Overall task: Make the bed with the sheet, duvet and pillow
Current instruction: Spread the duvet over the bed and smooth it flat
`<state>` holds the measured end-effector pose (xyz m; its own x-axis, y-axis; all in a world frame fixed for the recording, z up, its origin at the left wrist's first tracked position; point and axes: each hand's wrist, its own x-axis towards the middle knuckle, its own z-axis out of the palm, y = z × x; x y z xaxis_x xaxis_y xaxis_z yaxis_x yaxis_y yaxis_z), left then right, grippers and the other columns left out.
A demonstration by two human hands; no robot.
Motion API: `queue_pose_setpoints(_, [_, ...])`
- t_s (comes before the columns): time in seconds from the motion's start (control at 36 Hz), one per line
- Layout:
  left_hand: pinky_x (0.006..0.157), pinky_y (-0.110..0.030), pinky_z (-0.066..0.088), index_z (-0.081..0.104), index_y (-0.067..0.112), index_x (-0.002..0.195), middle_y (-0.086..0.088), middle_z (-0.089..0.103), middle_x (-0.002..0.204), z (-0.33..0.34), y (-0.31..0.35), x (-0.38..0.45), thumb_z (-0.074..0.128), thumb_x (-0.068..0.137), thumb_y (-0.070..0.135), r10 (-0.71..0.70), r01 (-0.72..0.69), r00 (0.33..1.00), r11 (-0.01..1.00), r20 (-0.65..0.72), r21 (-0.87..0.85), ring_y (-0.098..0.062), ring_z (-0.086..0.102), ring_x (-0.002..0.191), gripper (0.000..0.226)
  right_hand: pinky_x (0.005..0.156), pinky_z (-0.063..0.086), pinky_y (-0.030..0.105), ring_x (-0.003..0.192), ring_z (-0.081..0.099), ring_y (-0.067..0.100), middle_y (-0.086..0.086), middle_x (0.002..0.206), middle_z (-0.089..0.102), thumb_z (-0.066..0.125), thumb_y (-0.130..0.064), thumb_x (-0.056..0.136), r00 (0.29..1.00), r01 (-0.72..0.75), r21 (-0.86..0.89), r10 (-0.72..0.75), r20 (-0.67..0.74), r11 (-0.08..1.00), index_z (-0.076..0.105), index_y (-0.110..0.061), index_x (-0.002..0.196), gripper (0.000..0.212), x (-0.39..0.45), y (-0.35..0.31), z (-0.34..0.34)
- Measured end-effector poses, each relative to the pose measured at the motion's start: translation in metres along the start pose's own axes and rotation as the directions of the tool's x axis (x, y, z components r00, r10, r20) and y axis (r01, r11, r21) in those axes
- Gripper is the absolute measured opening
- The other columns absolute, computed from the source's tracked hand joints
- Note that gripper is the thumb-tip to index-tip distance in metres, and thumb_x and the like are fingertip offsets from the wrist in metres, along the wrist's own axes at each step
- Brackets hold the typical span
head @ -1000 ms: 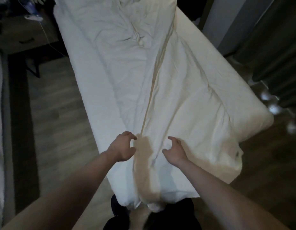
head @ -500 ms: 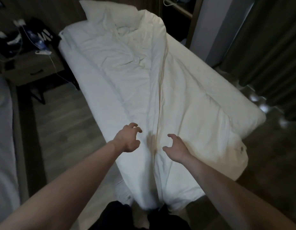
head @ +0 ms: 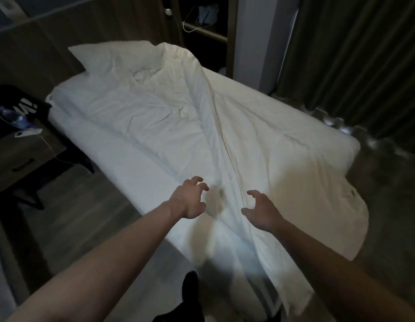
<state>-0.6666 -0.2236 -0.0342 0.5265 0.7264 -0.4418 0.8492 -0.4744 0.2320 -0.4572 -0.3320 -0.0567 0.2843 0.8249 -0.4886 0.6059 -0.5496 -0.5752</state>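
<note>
A white duvet point(head: 283, 159) lies rumpled along the bed, folded over lengthwise, with its seam running down the middle and its near corner hanging off the foot. To its left, the white sheet point(head: 132, 145) covers the mattress. At the head of the bed lies a white pillow point(head: 113, 56), partly under the duvet's top end. My left hand point(head: 190, 201) and my right hand point(head: 260, 211) hover over the duvet's fold near the foot. Each has its fingers spread and bent and holds nothing.
A dark nightstand point(head: 18, 156) with a bottle, cables and a bag stands left of the bed. Dark curtains point(head: 353, 54) hang on the right and a shelf unit point(head: 202, 31) stands behind the bed. Wooden floor point(head: 69, 217) runs along the left side.
The view has lifted, bringing the pillow and headboard into sight. Both hands have risen off the duvet fold and spread their fingers; the left hand's earlier pinch is gone.
</note>
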Motion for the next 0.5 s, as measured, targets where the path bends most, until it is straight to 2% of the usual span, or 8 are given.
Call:
queue_pose_setpoints(0.22, [0.107,-0.037,0.037,0.042,0.025,0.145,0.001,0.020,0.159,-0.033,-0.073,0.012,0.058,0.087,0.027,0.061,-0.061,0.998,0.996,0.000,0.072,-0.025,0.028,0.141,0.060,0.104,0.037,0.031,0.134,0.044,0.025,0.008,0.153,0.036,0.065,-0.029,0.089,0.997,-0.058,0.004,0.058,-0.054,0.998,0.035,-0.020,0.149,0.068,-0.010,-0.050,0.027])
queue_pose_setpoints(0.5, [0.108,-0.036,0.035,0.040,0.023,0.146,0.000,0.019,0.159,-0.033,-0.071,0.023,0.058,0.088,0.028,0.115,-0.118,0.993,0.985,0.035,0.127,-0.025,0.028,0.140,0.061,0.103,0.036,0.028,0.135,0.044,0.025,0.009,0.153,0.038,0.065,-0.028,0.089,0.990,-0.061,0.032,0.064,-0.129,0.998,0.036,-0.018,0.149,0.068,-0.010,-0.057,0.022])
